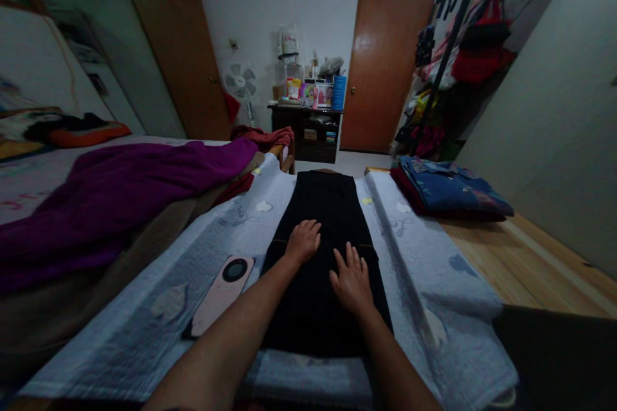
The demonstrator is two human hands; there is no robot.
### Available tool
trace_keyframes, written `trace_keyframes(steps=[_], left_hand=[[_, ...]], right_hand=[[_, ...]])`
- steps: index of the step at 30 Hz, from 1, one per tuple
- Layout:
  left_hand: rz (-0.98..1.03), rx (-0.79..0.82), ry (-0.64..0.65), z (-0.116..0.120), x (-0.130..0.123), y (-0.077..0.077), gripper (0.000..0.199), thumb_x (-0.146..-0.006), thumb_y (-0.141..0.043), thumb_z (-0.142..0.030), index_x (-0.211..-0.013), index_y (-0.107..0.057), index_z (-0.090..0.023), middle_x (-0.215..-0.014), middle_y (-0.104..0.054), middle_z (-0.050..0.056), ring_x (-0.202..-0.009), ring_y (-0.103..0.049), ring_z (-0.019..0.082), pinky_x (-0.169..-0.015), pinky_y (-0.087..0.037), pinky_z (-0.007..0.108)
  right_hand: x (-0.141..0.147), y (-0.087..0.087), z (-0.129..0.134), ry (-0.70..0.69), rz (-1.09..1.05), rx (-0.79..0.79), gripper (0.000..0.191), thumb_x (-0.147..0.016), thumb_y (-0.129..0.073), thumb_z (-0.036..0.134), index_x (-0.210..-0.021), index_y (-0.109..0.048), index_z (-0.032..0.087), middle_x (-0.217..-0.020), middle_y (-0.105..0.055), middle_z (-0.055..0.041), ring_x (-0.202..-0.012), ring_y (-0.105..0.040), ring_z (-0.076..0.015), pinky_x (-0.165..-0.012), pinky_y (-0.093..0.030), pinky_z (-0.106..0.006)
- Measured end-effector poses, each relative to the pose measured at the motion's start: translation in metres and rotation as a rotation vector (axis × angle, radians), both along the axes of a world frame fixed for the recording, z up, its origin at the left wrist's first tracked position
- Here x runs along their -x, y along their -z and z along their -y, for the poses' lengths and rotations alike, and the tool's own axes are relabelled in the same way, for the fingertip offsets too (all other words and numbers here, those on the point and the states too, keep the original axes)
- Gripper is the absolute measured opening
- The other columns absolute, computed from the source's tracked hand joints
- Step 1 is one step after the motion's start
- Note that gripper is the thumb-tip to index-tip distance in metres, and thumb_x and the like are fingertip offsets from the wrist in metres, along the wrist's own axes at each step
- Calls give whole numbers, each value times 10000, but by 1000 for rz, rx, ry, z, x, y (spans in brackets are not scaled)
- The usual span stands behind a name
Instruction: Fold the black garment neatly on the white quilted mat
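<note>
A black garment (313, 327) lies spread flat, lengthwise in front of me, narrower at its far end; its exact kind is hard to tell. On its left half rests my left hand (303, 241), fingers stretched forward over the cloth. My right hand (353, 279) lies palm down on its right half, with the fingers spread. Neither hand grasps anything. Under the garment is a pale blue patterned quilted cover (424, 308). Just left of my left forearm, a pink phone (222, 298) with a round black camera ring lies on that cover.
A folded blue denim garment (448, 183) sits on a dark red one at the right, on a wooden surface (486, 250). To the left, a purple blanket (159, 186) covers part of a bed. Beyond stand a fan (241, 80), a dark cabinet (303, 148) and a door (380, 64).
</note>
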State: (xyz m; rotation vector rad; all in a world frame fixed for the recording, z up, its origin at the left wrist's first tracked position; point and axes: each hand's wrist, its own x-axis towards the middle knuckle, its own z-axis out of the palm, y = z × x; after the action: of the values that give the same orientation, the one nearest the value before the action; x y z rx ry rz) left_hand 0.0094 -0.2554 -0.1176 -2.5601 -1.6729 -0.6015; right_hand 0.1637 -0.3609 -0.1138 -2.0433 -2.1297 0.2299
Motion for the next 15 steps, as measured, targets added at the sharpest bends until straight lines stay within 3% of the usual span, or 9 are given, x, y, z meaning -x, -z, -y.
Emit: trace_keyframes(steps=[3,9,15], left_hand=[[-25,96,-28,7,2,3,448,-927,-386,-320,-1345,-452,-175,-1432,-440,100,-1326,-366,242,-1088,-293,404],[-74,437,18,24,15,-2,677,-875,-446,-535,-1461,-270,-244,-1562,-135,137,-1423,-109,337,-1097,-218,508],[-71,492,74,53,24,-11,681,-866,-478,-458,-1467,-256,-225,-1568,-58,138,-1429,-56,313,-1107,-209,495]], right_hand=[[1,0,0,4,7,11,577,-894,-404,382,-1453,-316,265,-1572,-99,-83,-1433,-90,-251,-1122,-81,-440],[0,0,0,7,1,13,578,-891,-404,384,-1451,-321,265,-1572,-101,-82,-1433,-90,-246,-1122,-85,-436],[1,-2,0,11,13,21,577,-893,-397,383,-1452,-318,265,-1572,-96,-78,-1434,-82,-246,-1122,-77,-431]])
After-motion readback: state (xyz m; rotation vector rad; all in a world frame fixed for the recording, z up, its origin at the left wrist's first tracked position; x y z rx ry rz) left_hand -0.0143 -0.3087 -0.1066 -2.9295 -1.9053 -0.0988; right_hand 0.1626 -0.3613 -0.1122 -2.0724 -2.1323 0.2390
